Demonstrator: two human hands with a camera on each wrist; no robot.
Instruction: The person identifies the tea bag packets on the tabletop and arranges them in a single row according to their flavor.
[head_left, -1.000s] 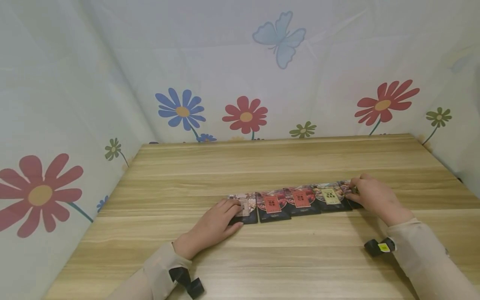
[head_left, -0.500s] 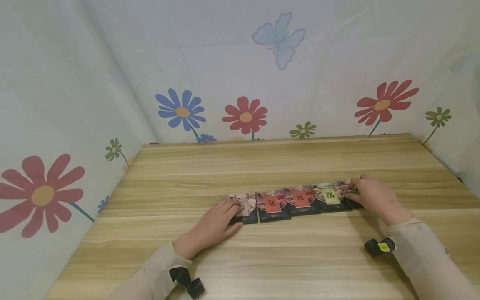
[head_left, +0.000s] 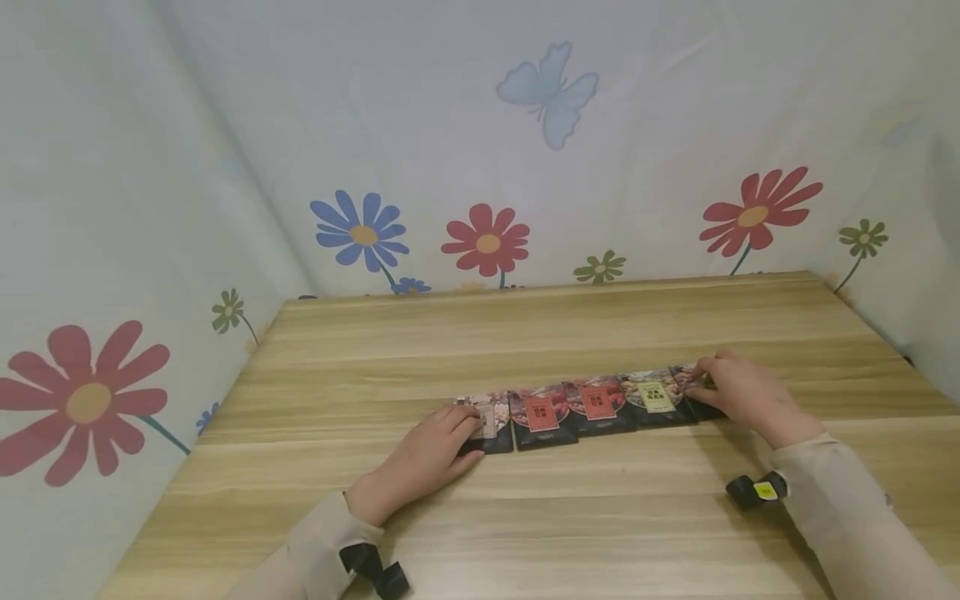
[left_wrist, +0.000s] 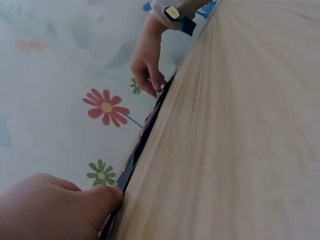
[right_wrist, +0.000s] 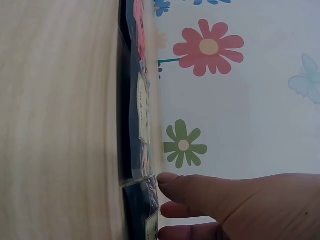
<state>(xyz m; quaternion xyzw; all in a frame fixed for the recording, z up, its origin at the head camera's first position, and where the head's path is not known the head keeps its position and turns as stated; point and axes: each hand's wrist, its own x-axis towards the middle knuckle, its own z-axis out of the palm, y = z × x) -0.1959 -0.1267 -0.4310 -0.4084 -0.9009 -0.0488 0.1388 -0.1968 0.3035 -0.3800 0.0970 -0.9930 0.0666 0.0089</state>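
Observation:
Several flat dark packets with food pictures lie side by side in a slightly slanted row. At the left end, my left hand (head_left: 431, 446) rests its fingers on a packet with a pale label (head_left: 489, 423), the thumb at its near edge. Two packets with red labels, a left one (head_left: 542, 415) and a right one (head_left: 597, 404), come after it, then a packet with a yellow-green label (head_left: 656, 397). My right hand (head_left: 746, 398) touches the rightmost packet (head_left: 705, 411) with thumb and fingertips, covering much of it. In the right wrist view, the right thumb (right_wrist: 185, 187) meets that packet's upper face.
The row lies on a wood-grain table (head_left: 585, 533). Behind and beside the table hangs a white curtain (head_left: 420, 108) printed with flowers and a butterfly. Each wrist wears a small black camera mount, one left (head_left: 375, 571) and one right (head_left: 753, 492).
The head view has tilted slightly, so the curtain pattern sits a little lower. Both hands and the packets keep their places on the table.

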